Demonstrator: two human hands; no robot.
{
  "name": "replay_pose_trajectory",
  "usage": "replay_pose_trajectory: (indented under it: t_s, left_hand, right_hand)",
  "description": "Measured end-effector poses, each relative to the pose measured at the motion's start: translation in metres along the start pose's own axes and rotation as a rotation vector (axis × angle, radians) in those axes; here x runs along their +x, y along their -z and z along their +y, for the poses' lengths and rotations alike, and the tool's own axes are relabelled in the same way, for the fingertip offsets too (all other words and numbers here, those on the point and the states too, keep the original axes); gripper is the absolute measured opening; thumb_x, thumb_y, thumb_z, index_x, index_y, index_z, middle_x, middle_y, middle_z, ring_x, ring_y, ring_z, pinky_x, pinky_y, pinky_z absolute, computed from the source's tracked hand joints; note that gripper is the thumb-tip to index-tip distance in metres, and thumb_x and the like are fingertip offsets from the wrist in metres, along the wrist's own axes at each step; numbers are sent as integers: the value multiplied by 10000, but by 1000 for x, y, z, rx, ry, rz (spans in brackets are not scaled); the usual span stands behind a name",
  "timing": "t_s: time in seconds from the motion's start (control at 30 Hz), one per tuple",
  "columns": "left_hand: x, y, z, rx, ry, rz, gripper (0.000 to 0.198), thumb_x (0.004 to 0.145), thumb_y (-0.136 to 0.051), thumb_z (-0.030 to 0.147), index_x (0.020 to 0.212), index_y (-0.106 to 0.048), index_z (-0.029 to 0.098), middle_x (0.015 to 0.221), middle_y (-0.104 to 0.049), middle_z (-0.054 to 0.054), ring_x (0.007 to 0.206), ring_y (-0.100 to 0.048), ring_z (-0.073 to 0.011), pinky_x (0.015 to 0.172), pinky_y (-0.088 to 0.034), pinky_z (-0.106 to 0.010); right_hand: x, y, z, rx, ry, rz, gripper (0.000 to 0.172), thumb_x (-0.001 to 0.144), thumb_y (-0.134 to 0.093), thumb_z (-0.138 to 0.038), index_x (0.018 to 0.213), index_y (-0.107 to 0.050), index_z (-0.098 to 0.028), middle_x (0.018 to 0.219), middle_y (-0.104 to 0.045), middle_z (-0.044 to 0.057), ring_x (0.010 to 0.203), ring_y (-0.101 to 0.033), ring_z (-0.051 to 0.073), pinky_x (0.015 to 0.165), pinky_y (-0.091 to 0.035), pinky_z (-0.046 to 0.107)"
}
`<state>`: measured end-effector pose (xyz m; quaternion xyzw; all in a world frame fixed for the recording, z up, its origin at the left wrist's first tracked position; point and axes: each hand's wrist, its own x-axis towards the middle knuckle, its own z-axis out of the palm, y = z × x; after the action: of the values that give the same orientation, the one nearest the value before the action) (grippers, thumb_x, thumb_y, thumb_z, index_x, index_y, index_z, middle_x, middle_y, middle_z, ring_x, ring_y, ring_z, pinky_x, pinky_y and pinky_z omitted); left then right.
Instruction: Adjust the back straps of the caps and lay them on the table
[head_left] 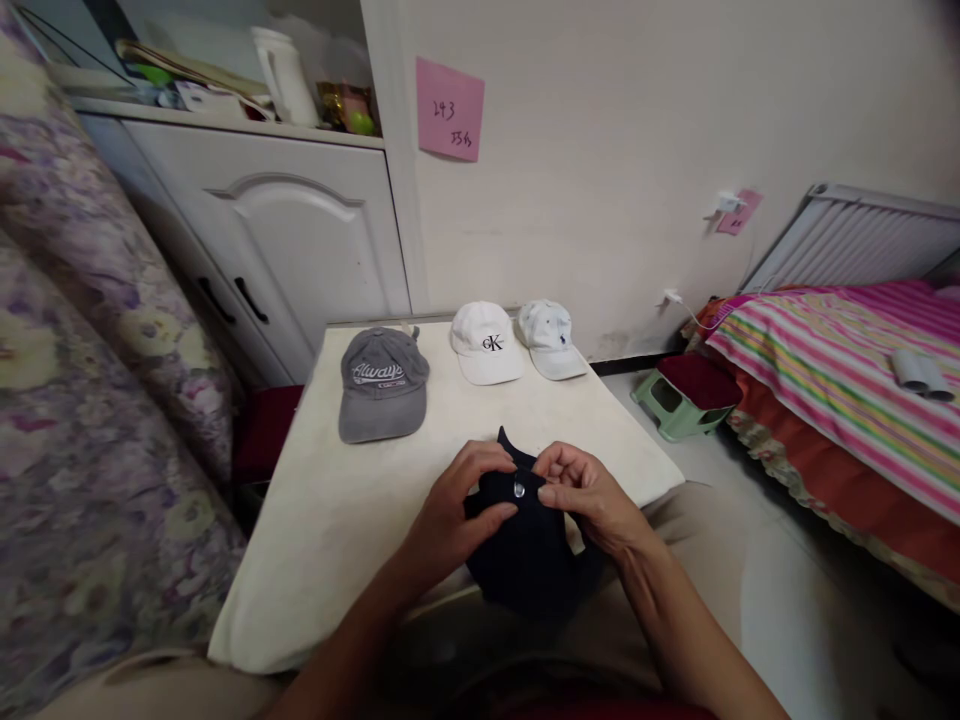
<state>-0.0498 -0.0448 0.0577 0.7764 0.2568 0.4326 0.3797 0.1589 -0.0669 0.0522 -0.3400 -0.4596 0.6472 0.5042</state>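
A dark navy cap (pixel 525 550) with a small silver fastener sits at the near edge of the white table (pixel 330 520), partly over my lap. My left hand (pixel 461 510) grips its left side, fingers curled around the fabric. My right hand (pixel 589 495) pinches the cap at the fastener from the right. Farther back on the table lie a grey cap (pixel 381 385) with white lettering, a white cap (pixel 486 345) with a black logo, and a pale cap (pixel 550 340) beside it.
A white cabinet (pixel 292 230) stands behind the table, its shelf cluttered with a jug. A pink note (pixel 448 108) is stuck on the wall. A green stool (pixel 682 395) and a striped bed (pixel 847 380) are at the right; floral fabric (pixel 82 400) at the left.
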Motion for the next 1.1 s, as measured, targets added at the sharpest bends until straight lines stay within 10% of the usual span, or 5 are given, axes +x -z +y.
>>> replay_pose_trajectory:
  t_s: [0.67, 0.93, 1.1]
  left_hand:
    - [-2, 3, 0, -27, 241, -84, 247, 821, -656, 161, 1057, -626, 228, 987, -659, 6, 906, -605, -182, 845, -441, -292]
    - [1, 1, 4, 19, 210, -81, 192, 835, -643, 172, 1023, -632, 207, 992, -659, -19, 918, -608, -193, 837, -442, -306]
    - [-1, -1, 3, 129, 162, -76, 196, 846, -629, 180, 1036, -607, 220, 999, -659, -31, 940, -610, -216, 856, -453, -352]
  right_hand:
    - [-2, -6, -12, -236, 0, -74, 204, 855, -710, -351, 823, -606, -178, 726, -522, -25, 623, -432, 103, 571, -315, 232]
    - [-7, -22, -25, -680, 302, 90, 81, 846, -650, -186, 766, -638, -194, 878, -572, 30, 857, -557, 182, 774, -417, 309]
    - [-9, -27, -24, -761, 267, 111, 93, 850, -641, -191, 761, -661, -208, 791, -598, 16, 724, -533, 164, 653, -393, 295]
